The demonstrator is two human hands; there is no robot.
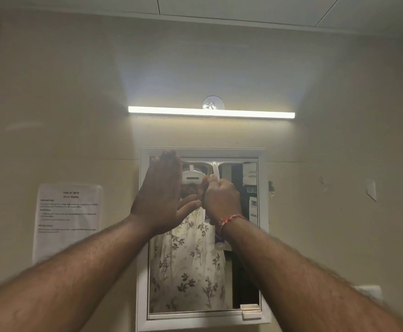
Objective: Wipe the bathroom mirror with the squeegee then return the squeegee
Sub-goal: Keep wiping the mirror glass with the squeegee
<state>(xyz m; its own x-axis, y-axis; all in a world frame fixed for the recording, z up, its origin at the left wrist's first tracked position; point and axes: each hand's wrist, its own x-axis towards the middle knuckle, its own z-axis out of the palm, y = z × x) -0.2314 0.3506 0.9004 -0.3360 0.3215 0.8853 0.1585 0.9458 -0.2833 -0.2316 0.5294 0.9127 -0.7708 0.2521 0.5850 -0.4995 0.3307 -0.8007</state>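
Note:
The bathroom mirror (pixel 191 279) hangs in a white frame on the beige wall, straight ahead. A white squeegee (pixel 215 169) is pressed against the top of the glass, its blade running along the upper edge. My right hand (pixel 222 198) is closed around its handle, a red thread on the wrist. My left hand (pixel 159 190) is held flat with fingers together, palm toward the upper left of the mirror, covering that corner. Whether it touches the glass is unclear.
A lit tube light (pixel 211 112) runs above the mirror, with a clear suction hook (pixel 213 103) on the wall just over it. A printed sheet in plastic (pixel 67 219) hangs left of the mirror. A small white latch block (pixel 251 310) sits at the frame's lower right.

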